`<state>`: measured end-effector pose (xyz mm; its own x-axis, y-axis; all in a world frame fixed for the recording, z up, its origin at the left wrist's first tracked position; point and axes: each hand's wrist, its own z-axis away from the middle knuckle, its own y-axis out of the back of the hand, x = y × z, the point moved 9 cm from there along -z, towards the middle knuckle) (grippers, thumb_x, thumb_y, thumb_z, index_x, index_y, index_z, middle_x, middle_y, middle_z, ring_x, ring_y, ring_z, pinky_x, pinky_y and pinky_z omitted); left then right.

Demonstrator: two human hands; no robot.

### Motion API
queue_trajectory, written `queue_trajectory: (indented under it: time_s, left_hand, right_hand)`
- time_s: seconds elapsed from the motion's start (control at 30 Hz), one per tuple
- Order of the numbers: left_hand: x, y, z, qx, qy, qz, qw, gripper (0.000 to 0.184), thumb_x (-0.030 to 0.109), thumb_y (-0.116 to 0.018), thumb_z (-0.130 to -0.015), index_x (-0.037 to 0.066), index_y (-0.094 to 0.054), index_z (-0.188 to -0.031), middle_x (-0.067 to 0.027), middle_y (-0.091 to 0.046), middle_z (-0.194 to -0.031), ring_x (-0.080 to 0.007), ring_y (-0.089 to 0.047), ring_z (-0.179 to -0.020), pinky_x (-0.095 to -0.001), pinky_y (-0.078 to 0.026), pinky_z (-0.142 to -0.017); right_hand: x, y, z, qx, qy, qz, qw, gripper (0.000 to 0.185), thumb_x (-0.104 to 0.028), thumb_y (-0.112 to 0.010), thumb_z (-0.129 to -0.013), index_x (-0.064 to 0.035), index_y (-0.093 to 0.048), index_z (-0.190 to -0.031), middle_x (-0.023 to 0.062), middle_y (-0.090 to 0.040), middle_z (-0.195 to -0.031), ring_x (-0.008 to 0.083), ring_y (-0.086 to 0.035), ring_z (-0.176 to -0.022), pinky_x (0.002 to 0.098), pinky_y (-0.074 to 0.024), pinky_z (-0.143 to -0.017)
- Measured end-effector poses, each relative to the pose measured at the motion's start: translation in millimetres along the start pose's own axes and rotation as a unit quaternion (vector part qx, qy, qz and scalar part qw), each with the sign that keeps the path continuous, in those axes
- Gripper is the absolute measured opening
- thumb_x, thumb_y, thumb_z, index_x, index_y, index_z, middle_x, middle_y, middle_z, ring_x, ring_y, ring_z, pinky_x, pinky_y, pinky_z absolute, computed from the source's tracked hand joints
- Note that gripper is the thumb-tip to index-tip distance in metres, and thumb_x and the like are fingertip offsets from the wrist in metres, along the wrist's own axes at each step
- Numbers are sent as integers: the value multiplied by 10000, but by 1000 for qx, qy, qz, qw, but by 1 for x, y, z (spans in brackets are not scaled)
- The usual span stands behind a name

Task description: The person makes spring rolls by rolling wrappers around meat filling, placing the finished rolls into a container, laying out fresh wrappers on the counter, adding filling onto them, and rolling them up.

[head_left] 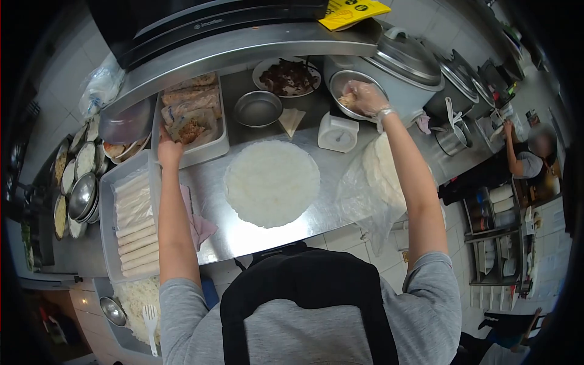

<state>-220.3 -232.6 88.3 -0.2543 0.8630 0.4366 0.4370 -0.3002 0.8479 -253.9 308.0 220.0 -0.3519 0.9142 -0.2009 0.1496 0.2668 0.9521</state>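
A clump of filling point(348, 101) sits in a steel bowl point(350, 75) near the back of a metal desk point(220, 210), where the right hand point(368, 98), in a clear plastic glove, dips in with its grip gathered around the food. Just in front stands a white scale point(338, 133); whether the bowl rests on it cannot be told.

At center, a pale round sheet point(272, 184) lies flat on the bare metal. The bare left hand point(170, 149) is at the left side of a white container point(205, 154) holding wrapped packs point(190, 99) and an open bag of similar filling point(190, 131); with the fingers partly hidden, whether that grip is closed cannot be told.

Between the container and the scale are an empty-looking metal dish point(258, 109), a folded pale triangle point(292, 121) and, farther back, a plate point(261, 72) of dark food. To the right, a stack of pale sheets point(382, 168) lies partly under clear plastic, with a lidded cooker point(404, 58) behind. At left, a clear tub point(109, 228) holds rows of pale rolls point(137, 247), near a white fork point(150, 322). Another person point(528, 159) works at far right, well apart.
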Motion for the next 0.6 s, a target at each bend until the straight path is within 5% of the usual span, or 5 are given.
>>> queue_trajectory:
  time_s: [0.2, 0.27, 0.6]
  left_hand:
    - [-4, -4, -5, 23, -16, -11, 1000, 888, 82, -590, -702, 107, -159, -1478, -279, -594, -1135, -421, -595, -1000, -465, -484, -844]
    - [-2, -3, -5, 29, -24, -11, 999, 882, 83, -589, -704, 106, -163, -1476, -281, -593, -1136, -422, -593, -1002, -466, -482, -844]
    - [-3, -3, -5, 12, -1, -21, 1000, 875, 106, -602, -710, 120, -176, -1475, -284, -608, -1100, -434, -594, -988, -474, -474, -835]
  right_hand:
    - [-13, -4, 11, -93, 21, -81, 992, 333, -36, -652, -703, -70, -611, -1032, 99, -649, -1015, 242, -609, -967, 333, -474, -847]
    - [-10, 0, 17, -89, -43, -326, 940, 283, -23, -620, -743, -56, -618, -1024, 100, -656, -1058, 229, -606, -1026, 331, -471, -884]
    - [7, 45, 25, 8, 4, -315, 949, 237, -159, -666, -799, -30, -637, -996, 85, -640, -984, 201, -591, -968, 320, -462, -884]
